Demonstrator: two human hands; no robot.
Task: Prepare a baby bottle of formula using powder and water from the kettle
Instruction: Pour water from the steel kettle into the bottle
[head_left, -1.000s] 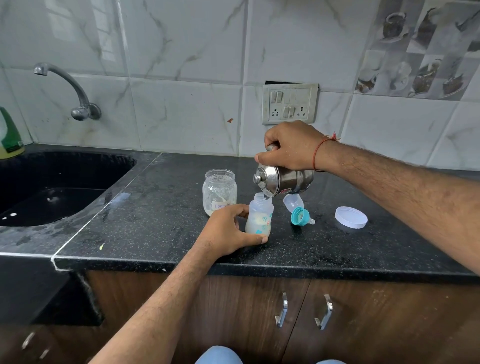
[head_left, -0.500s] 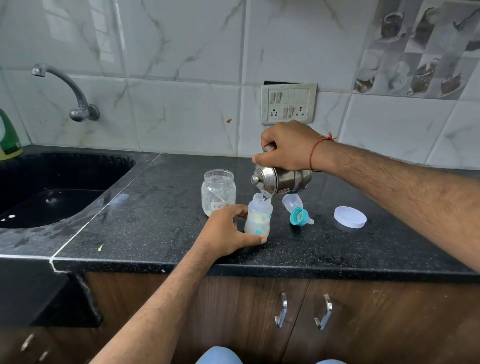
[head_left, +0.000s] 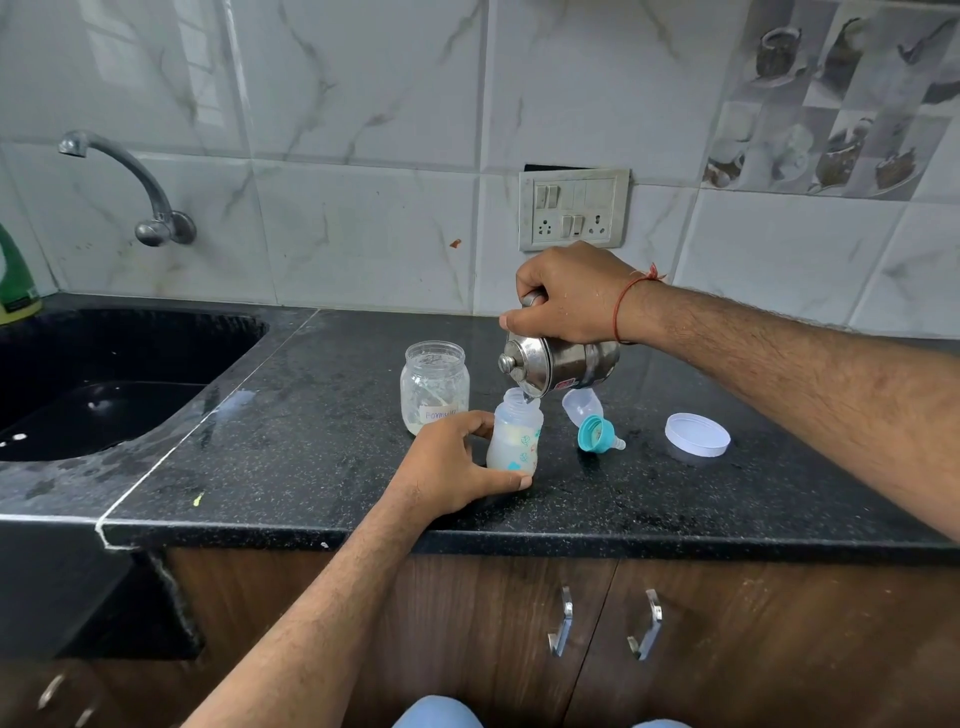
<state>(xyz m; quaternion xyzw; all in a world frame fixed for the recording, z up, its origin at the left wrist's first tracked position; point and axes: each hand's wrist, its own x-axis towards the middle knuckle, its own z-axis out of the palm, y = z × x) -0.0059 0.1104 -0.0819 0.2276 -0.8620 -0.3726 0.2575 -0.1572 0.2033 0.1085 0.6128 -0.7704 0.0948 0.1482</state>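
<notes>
A small translucent baby bottle (head_left: 514, 435) with teal prints stands upright and uncapped on the black counter (head_left: 311, 441). My left hand (head_left: 453, 465) wraps its left side and base. My right hand (head_left: 570, 296) grips the handle of a steel kettle (head_left: 558, 364), tipped to the left with its spout right over the bottle's mouth. Behind the bottle on the left stands an open glass jar (head_left: 435, 387) with white powder at the bottom. The teal ring with its nipple (head_left: 597, 435) and a clear cap (head_left: 582, 405) lie to the right.
A white jar lid (head_left: 697, 434) lies flat further right. A black sink (head_left: 104, 374) with a wall tap (head_left: 130, 182) fills the left side, and a green bottle (head_left: 15, 275) stands at its far corner. A switch plate (head_left: 574, 208) is on the tiled wall.
The kettle stays tipped over the bottle's mouth and both hands keep their hold. Only the view has shifted slightly.
</notes>
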